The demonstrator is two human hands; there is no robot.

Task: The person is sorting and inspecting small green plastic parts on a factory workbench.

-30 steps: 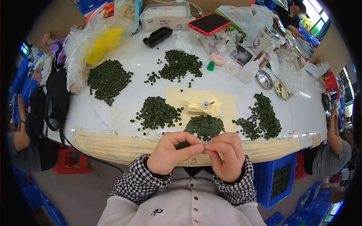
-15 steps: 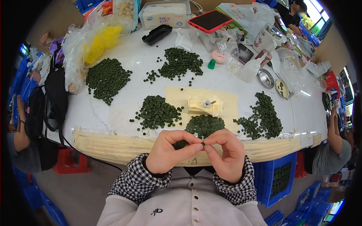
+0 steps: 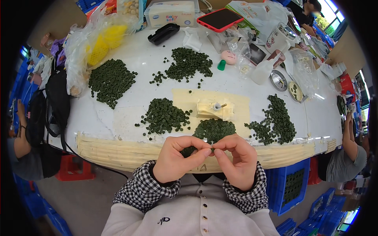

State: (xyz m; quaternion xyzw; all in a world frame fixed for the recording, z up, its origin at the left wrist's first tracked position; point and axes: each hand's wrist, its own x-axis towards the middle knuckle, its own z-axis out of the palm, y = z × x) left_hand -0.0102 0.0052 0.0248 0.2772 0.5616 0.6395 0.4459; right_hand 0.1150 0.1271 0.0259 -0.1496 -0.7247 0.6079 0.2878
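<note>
At the table's front edge, my left hand (image 3: pixel 176 158) and my right hand (image 3: pixel 238 162) meet, thumbs and forefingers pinched together. Between the fingertips is a small dark green piece (image 3: pixel 212 150), mostly covered by them. Just beyond my hands lies a heap of small dark green ring-like parts (image 3: pixel 215 129), partly hidden behind the fingers. Behind that heap stands a block wrapped in cream tape (image 3: pixel 204 109) with a metal pin (image 3: pixel 221 106) sticking out. More such parts form a left pile (image 3: pixel 162 115) and a right pile (image 3: pixel 280 122).
Farther off are two more green piles, one at left (image 3: pixel 111 80) and one mid-table (image 3: pixel 188 65). A red-cased phone (image 3: pixel 220 19), a black tray (image 3: pixel 163 34), a wipes box (image 3: pixel 172 15) and round tin lids (image 3: pixel 278 80) lie behind. A blue crate (image 3: pixel 286 188) stands below right.
Hardly anything differs. Both hands keep their pinch at the same place, with only a slight shift of the fingers, and the view has moved a little.
</note>
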